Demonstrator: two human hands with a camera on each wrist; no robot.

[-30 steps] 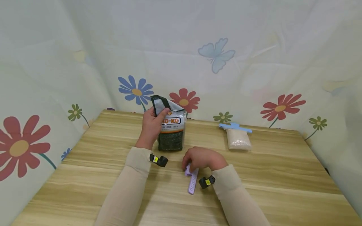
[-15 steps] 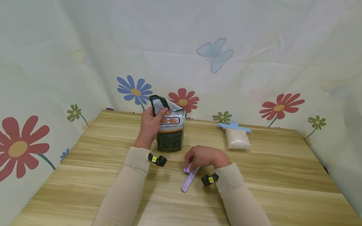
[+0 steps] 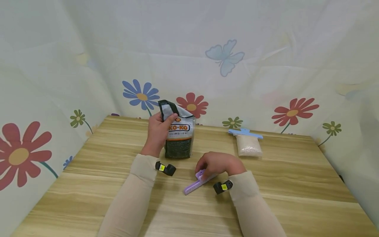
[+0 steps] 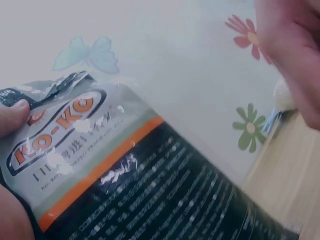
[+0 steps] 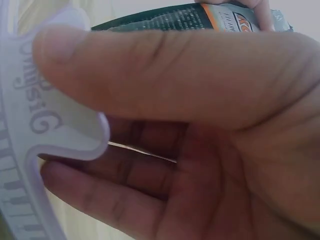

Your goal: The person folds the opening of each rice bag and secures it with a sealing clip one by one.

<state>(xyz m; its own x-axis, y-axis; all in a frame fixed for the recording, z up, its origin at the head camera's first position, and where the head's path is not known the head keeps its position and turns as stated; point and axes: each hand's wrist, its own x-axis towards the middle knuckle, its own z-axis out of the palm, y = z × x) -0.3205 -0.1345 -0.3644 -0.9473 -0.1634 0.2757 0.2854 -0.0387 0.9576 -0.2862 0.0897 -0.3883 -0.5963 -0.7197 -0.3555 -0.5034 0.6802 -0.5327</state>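
Left hand [image 3: 158, 131] grips the top of the rice bag [image 3: 179, 135], thumb curled over the torn, folded-down mouth; the bag stands upright on the table [image 3: 88, 184], far centre. Left wrist view confirms it: thumb pressed on the bag's silver top [image 4: 75, 130].

Right hand [image 3: 219, 163] is closed on the head of the purple clip [image 3: 196, 183], pinched between thumb and fingers. The clip lies low over the table just near of the bag, its long end pointing left and toward the viewer; can't tell whether that end touches the wood. Right wrist view: thumb [image 5: 150, 70] pressed across the clip's flat tab [image 5: 50, 125].

Far right, a small clear bag of rice [image 3: 249, 145] lies flat with a blue clip [image 3: 245, 133] across its top, well apart from both hands.

Progress, judging by layout: one bag looks sealed already. On the second, the mouth is held folded and the clip is in hand but not yet at the bag. Left to do: bring the clip up, slide it over the fold, snap it closed.
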